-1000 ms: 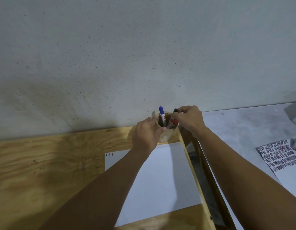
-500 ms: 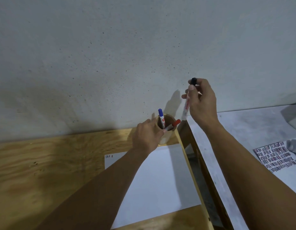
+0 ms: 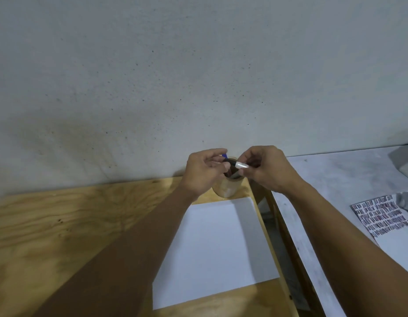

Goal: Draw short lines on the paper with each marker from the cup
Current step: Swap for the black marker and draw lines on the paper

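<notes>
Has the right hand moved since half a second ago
Yes. The right hand has come down from up against the wall to just above the cup, where it holds the marker across to the left hand.

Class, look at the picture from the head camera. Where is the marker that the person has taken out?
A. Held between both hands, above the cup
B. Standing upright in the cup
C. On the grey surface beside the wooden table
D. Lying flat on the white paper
A: the marker lies crosswise between the left hand and right hand, over the cup, not on the paper.
</notes>
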A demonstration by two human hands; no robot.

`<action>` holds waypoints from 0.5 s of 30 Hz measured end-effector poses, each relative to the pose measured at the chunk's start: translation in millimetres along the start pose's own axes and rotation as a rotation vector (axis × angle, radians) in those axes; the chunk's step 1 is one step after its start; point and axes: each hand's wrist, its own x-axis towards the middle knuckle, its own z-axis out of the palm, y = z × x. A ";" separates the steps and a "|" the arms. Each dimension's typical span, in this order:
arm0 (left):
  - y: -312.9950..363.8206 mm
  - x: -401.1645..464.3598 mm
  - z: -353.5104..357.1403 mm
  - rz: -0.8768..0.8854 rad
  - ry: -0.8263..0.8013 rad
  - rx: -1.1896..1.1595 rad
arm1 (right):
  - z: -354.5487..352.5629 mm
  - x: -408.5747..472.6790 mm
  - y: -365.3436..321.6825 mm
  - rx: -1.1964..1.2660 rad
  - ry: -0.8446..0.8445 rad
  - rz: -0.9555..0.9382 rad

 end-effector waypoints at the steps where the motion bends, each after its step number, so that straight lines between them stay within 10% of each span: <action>1: -0.6 -1.3 -1.4 0.004 -0.028 -0.003 | 0.8 -0.7 -1.6 0.002 -0.027 -0.008; 15: -17.5 -14.0 -47.4 -0.048 0.002 0.187 | 33.1 -14.3 -11.0 -0.170 -0.081 -0.184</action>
